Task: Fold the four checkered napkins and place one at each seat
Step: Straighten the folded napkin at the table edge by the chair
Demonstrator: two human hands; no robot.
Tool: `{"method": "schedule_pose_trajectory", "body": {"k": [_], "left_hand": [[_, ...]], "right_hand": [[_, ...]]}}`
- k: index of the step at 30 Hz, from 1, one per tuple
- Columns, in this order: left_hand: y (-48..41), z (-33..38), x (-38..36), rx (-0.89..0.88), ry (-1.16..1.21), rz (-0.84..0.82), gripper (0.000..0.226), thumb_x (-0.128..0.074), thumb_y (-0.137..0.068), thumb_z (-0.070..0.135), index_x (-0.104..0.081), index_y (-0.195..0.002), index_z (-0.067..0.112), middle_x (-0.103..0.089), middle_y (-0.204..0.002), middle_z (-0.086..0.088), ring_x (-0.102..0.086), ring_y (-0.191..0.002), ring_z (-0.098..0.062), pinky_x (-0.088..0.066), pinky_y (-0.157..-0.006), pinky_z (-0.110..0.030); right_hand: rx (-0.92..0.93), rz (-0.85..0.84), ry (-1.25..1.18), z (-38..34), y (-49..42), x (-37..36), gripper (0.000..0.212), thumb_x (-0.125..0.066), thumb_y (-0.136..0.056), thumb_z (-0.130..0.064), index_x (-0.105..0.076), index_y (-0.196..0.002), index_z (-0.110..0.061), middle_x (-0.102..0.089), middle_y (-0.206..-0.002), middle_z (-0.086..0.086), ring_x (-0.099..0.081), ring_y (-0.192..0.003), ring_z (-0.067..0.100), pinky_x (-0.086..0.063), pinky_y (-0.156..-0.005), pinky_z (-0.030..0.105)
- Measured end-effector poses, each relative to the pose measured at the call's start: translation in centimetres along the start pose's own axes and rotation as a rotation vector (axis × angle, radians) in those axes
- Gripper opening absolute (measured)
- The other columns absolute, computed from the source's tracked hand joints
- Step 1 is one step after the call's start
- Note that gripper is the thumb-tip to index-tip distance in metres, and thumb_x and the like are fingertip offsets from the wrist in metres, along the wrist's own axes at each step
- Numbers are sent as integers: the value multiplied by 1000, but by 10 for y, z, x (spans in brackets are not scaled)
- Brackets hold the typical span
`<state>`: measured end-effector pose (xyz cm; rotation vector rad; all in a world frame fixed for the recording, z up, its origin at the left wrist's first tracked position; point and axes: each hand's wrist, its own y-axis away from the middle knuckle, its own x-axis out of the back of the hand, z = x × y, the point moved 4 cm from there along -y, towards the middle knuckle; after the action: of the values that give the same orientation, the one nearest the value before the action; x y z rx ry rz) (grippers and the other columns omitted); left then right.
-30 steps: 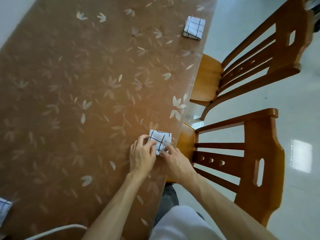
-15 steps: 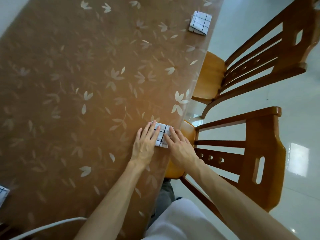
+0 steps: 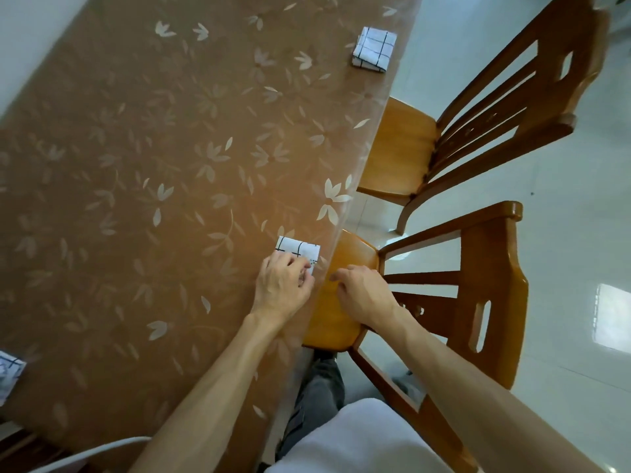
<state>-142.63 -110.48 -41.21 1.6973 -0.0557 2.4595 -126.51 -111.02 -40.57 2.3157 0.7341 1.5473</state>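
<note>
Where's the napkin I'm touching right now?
Head view, middle: the napkin lies on the table at its right edge by the nearer chair, partly under the left hand.

The left hand (image 3: 283,286) hides the six-o'clock half of the near napkin (image 3: 300,249), its grip unclear. The picture's edge cuts the second napkin (image 3: 8,372) at eight o'clock and the far chair (image 3: 399,148) at one o'clock.

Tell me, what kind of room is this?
Probably a dining room in a home: a long table with a leaf-patterned cover, wooden chairs drawn up along its side, and a folded checkered napkin laid by a seat.
</note>
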Motion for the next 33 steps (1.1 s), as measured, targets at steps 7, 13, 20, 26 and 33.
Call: {"method": "schedule_pose_trajectory", "body": {"k": [7, 13, 20, 26, 33], "left_hand": [[-1, 70, 0, 140, 8, -245, 22, -58, -95, 35, -72, -107, 24, -72, -98, 0, -67, -94, -20, -53, -78, -33], [-5, 143, -2, 397, 116, -306, 23, -61, -93, 38, -72, -111, 29, -72, -101, 5, -66, -97, -16, -52, -79, -29], [-45, 236, 10, 517, 194, -171, 23, -61, -95, 30, -72, -115, 26, -72, -112, 0, -66, -105, -23, -46, -80, -28], [-102, 259, 8, 552, 313, -267, 24, -59, -98, 30, -69, -119, 23, -70, -117, -4, -65, -107, -22, -53, -92, -35], [-207, 242, -12, 619, 440, -204, 20, -60, -98, 25, -70, -116, 21, -70, -114, -4, -64, -105, -19, -52, -87, -30]], "right_hand": [[-82, -159, -154, 76, 32, 33, 30, -47, -104, -21, -63, -129, -21, -66, -125, 3, -68, -108, 20, -58, -90, 29], [90, -65, -262, 126, 73, 115, 30, -47, -101, -18, -64, -126, -15, -69, -116, 6, -69, -100, 19, -60, -88, 35], [152, 18, -280, 196, 94, 203, 33, -46, -98, -16, -67, -124, -18, -70, -117, 1, -69, -102, 16, -60, -90, 34], [144, 9, -292, 231, 55, 251, 31, -49, -99, -11, -66, -125, -17, -67, -117, 0, -65, -94, 11, -53, -76, 17], [190, -20, -177, 252, -52, 294, 30, -48, -100, -13, -66, -123, -20, -68, -119, -3, -67, -97, 13, -57, -80, 21]]}}
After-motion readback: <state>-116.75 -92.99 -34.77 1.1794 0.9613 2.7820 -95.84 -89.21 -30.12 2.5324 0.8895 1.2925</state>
